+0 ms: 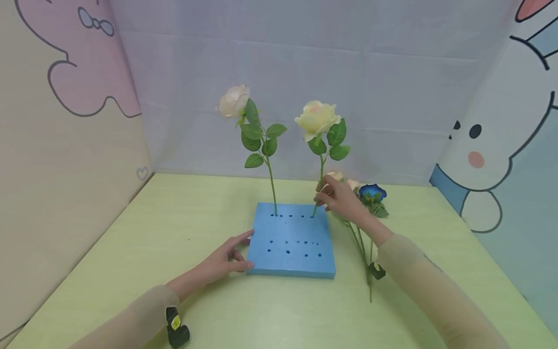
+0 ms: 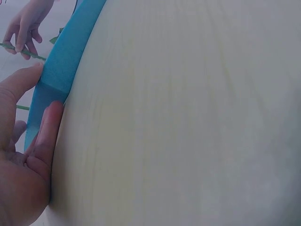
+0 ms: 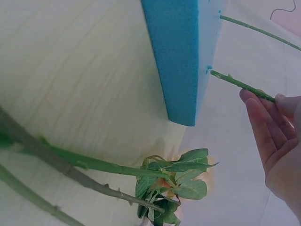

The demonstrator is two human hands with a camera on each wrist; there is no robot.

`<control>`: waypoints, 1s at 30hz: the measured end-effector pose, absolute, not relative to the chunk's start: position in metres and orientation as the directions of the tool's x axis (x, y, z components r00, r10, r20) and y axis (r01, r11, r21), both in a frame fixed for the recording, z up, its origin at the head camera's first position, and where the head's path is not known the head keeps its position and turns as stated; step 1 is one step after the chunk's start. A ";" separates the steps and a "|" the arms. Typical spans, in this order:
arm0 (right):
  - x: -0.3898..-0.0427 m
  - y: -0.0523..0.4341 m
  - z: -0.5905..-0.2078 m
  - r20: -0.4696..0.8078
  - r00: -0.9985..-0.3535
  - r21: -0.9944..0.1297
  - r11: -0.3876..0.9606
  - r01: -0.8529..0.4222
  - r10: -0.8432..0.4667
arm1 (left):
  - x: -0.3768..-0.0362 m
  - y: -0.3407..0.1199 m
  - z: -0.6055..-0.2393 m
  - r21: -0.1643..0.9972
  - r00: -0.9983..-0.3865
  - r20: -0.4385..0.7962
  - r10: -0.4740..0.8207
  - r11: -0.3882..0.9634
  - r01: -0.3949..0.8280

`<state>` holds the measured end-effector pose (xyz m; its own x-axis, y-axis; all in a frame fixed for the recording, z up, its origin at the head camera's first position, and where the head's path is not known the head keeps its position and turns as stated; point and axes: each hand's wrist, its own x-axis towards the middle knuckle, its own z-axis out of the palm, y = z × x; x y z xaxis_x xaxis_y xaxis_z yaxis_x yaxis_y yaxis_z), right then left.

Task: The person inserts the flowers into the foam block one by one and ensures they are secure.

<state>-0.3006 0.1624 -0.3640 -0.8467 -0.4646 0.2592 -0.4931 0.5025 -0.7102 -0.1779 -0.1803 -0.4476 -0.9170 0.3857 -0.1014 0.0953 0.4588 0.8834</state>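
Observation:
A blue foam block (image 1: 291, 228) with rows of holes lies on the table. My left hand (image 1: 224, 259) touches its left edge, thumb near the front corner and forefinger farther back; the left wrist view shows the fingertips (image 2: 56, 107) against its side. With thumb and fingers, my right hand (image 1: 342, 198) pinches the green stem (image 3: 242, 85) of a pale yellow rose (image 1: 317, 118). That stem's lower end is at a hole near the back right corner; how deep it sits I cannot tell. A whitish-pink rose (image 1: 234, 102) stands in a back-left hole, tilted left.
Right of the block, under my right forearm, lie several loose flowers, among them a blue rose (image 1: 372, 193) and peach ones (image 1: 334, 176). Their stems (image 1: 364, 254) point toward the table's front. A pale cloth (image 1: 183, 97) hangs behind the table.

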 end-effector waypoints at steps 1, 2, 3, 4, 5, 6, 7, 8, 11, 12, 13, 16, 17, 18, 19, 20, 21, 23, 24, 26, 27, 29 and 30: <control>-0.301 0.162 -0.364 0.253 -0.847 -0.712 0.503 -0.490 -0.468 | -0.178 -0.180 -0.448 0.884 -0.916 -0.100 0.388 0.458 0.098; -0.302 0.162 -0.365 0.247 -0.847 -0.714 0.503 -0.487 -0.470 | -0.178 -0.181 -0.448 0.884 -0.915 -0.098 0.391 0.456 0.100; -0.302 0.161 -0.365 0.241 -0.848 -0.715 0.504 -0.484 -0.472 | -0.177 -0.181 -0.448 0.884 -0.914 -0.096 0.393 0.455 0.103; -0.302 0.161 -0.365 0.236 -0.848 -0.716 0.505 -0.482 -0.474 | -0.177 -0.181 -0.448 0.885 -0.913 -0.095 0.397 0.453 0.105; -0.303 0.161 -0.366 0.235 -0.846 -0.714 0.506 -0.485 -0.479 | -0.177 -0.181 -0.447 0.886 -0.912 -0.093 0.400 0.451 0.107; -0.303 0.161 -0.366 0.235 -0.844 -0.712 0.505 -0.487 -0.482 | -0.177 -0.180 -0.447 0.886 -0.911 -0.093 0.401 0.450 0.108; -0.303 0.160 -0.366 0.240 -0.841 -0.707 0.507 -0.494 -0.485 | -0.176 -0.180 -0.447 0.887 -0.911 -0.092 0.402 0.449 0.108; -0.304 0.160 -0.366 0.247 -0.835 -0.699 0.507 -0.504 -0.491 | -0.176 -0.180 -0.446 0.887 -0.912 -0.092 0.400 0.449 0.108; -0.304 0.160 -0.367 0.265 -0.820 -0.677 0.508 -0.533 -0.507 | -0.176 -0.180 -0.444 0.886 -0.913 -0.090 0.398 0.451 0.109; -0.305 0.160 -0.367 0.266 -0.818 -0.675 0.507 -0.536 -0.511 | -0.176 -0.180 -0.444 0.885 -0.914 -0.092 0.394 0.453 0.106; -0.305 0.160 -0.367 0.263 -0.815 -0.673 0.507 -0.538 -0.517 | -0.176 -0.180 -0.444 0.885 -0.915 -0.093 0.393 0.453 0.105; -0.306 0.161 -0.369 0.230 -0.820 -0.685 0.512 -0.519 -0.524 | -0.176 -0.180 -0.444 0.886 -0.913 -0.096 0.396 0.453 0.104; -0.307 0.161 -0.369 0.217 -0.823 -0.690 0.514 -0.510 -0.525 | -0.176 -0.180 -0.445 0.886 -0.912 -0.097 0.398 0.452 0.103; -0.309 0.162 -0.370 0.204 -0.826 -0.698 0.514 -0.499 -0.525 | -0.176 -0.180 -0.445 0.886 -0.914 -0.101 0.393 0.453 0.097; -0.310 0.163 -0.370 0.187 -0.828 -0.707 0.513 -0.487 -0.528 | -0.176 -0.180 -0.445 0.886 -0.914 -0.101 0.393 0.454 0.097; -0.311 0.163 -0.370 0.170 -0.831 -0.718 0.512 -0.472 -0.529 | -0.176 -0.180 -0.445 0.886 -0.914 -0.101 0.393 0.454 0.097; -0.312 0.164 -0.369 0.157 -0.833 -0.726 0.510 -0.461 -0.530 | -0.176 -0.180 -0.445 0.886 -0.914 -0.100 0.394 0.453 0.099; -0.313 0.165 -0.368 0.142 -0.830 -0.737 0.502 -0.452 -0.539 | -0.176 -0.180 -0.445 0.885 -0.914 -0.101 0.392 0.455 0.097; -0.313 0.165 -0.367 0.132 -0.830 -0.742 0.502 -0.445 -0.542 | -0.176 -0.180 -0.444 0.885 -0.914 -0.102 0.392 0.456 0.097; -0.312 0.165 -0.365 0.127 -0.830 -0.743 0.502 -0.442 -0.543 | -0.176 -0.180 -0.444 0.886 -0.914 -0.099 0.394 0.453 0.099; -0.312 0.165 -0.365 0.128 -0.830 -0.741 0.504 -0.444 -0.543 | -0.176 -0.180 -0.444 0.886 -0.914 -0.099 0.394 0.453 0.100; -0.312 0.164 -0.365 0.125 -0.831 -0.743 0.504 -0.440 -0.542 | -0.176 -0.180 -0.444 0.887 -0.914 -0.098 0.394 0.451 0.100; -0.312 0.164 -0.365 0.124 -0.832 -0.747 0.501 -0.437 -0.541 | -0.176 -0.180 -0.445 0.887 -0.914 -0.097 0.394 0.450 0.100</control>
